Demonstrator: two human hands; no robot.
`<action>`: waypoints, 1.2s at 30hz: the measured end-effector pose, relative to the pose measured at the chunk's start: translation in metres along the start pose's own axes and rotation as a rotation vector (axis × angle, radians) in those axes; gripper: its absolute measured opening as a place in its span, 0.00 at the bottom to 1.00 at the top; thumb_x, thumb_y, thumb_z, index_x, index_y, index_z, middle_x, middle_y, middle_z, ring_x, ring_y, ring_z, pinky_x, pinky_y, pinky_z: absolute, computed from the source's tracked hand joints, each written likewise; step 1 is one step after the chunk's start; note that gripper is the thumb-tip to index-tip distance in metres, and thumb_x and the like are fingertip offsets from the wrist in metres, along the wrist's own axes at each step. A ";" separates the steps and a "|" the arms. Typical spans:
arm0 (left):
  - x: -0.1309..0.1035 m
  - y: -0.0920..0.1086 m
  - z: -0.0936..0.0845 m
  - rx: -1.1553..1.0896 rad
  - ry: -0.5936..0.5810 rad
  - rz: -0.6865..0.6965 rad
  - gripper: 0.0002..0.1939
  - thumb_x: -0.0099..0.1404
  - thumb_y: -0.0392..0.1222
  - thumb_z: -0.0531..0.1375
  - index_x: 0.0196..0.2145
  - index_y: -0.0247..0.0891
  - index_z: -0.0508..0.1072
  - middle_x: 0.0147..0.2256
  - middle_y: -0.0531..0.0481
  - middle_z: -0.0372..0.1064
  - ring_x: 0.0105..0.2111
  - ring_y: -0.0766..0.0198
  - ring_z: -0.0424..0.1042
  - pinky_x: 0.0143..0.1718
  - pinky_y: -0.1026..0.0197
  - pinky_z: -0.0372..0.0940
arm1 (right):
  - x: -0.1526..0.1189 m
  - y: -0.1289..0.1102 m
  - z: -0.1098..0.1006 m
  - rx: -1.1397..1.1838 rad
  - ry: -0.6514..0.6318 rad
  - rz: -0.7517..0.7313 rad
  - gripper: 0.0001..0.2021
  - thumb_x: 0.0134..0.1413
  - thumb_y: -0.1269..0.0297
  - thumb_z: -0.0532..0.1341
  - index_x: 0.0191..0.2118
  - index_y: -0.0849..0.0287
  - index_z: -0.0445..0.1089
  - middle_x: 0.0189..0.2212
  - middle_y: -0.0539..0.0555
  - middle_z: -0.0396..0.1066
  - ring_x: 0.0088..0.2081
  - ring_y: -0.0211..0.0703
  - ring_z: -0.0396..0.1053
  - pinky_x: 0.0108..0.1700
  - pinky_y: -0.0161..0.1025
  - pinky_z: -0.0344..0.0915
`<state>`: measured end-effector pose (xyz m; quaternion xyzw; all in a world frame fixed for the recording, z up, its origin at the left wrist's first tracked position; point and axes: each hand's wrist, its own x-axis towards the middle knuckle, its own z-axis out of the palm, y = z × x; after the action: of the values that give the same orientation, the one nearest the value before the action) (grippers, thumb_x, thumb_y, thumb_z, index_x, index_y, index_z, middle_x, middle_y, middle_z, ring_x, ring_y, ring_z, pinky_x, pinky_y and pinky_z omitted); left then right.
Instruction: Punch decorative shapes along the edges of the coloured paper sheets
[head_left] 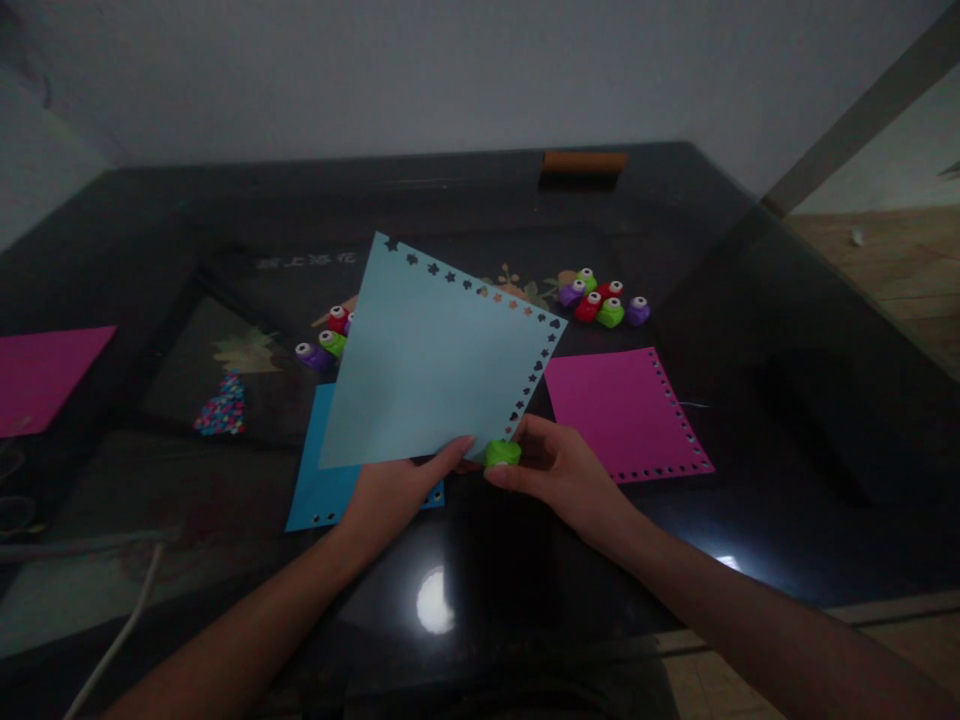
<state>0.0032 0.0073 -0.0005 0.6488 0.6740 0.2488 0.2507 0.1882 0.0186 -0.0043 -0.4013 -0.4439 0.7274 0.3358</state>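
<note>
A pale blue sheet of paper [427,370] is held up and tilted over the dark table, with small shapes punched along its top and right edges. My left hand [409,485] grips its lower edge, thumb on top and the other fingers mostly hidden beneath. At the sheet's lower right corner, my right hand [562,470] holds a green craft punch [502,454] between thumb and fingers. Under the pale sheet lies a darker blue sheet [322,490] with holes along its bottom edge. To the right rests a magenta sheet [615,410], punched along its right and bottom edges.
Several coloured punches [600,300] stand behind the magenta sheet, and more [322,348] sit left of the pale sheet. A pile of confetti [223,406] and another magenta sheet [49,375] are at the left. An orange-brown roll [585,162] lies at the back; a white cable [124,630] runs front left.
</note>
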 end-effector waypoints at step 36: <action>-0.004 -0.005 0.001 0.038 0.012 0.022 0.11 0.60 0.49 0.56 0.32 0.43 0.76 0.33 0.47 0.76 0.38 0.52 0.73 0.45 0.51 0.66 | -0.001 -0.002 0.000 -0.045 0.001 -0.054 0.15 0.41 0.61 0.69 0.36 0.57 0.68 0.35 0.52 0.73 0.37 0.44 0.72 0.46 0.46 0.66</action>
<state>-0.0001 0.0029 -0.0049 0.6594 0.6729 0.2426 0.2313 0.1890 0.0180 -0.0024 -0.3969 -0.4707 0.7078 0.3462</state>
